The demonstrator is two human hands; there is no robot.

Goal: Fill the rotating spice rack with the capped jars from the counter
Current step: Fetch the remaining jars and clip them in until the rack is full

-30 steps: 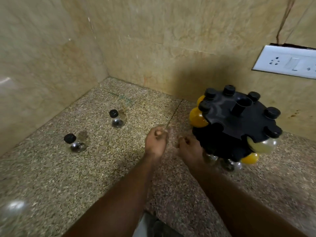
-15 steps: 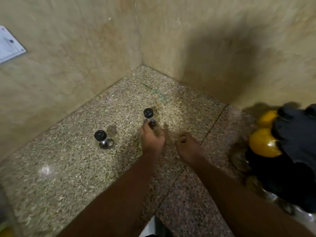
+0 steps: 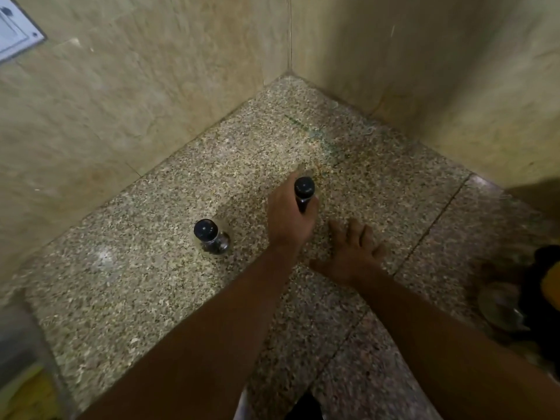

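My left hand [image 3: 289,219] is wrapped around a clear jar with a black cap [image 3: 304,189] near the middle of the speckled counter; only the cap and neck show above my fingers. A second black-capped jar [image 3: 210,239] stands upright to the left of that hand, untouched. My right hand [image 3: 353,253] rests flat on the counter just right of the left hand, fingers apart, holding nothing. The black spice rack [image 3: 542,298], with a yellow jar and a clear jar in it, is cut off at the right edge.
Beige tiled walls meet in a corner [image 3: 290,71] behind the jars. A white switch plate [image 3: 15,28] sits on the left wall. A seam [image 3: 430,225] crosses the counter to the right of my hands. Something blurry and yellowish lies at the bottom left edge [image 3: 24,386].
The view has swung left, pushing the rack to the right edge. My left hand reached forward and closed around the farther jar. My right hand flattened onto the counter.
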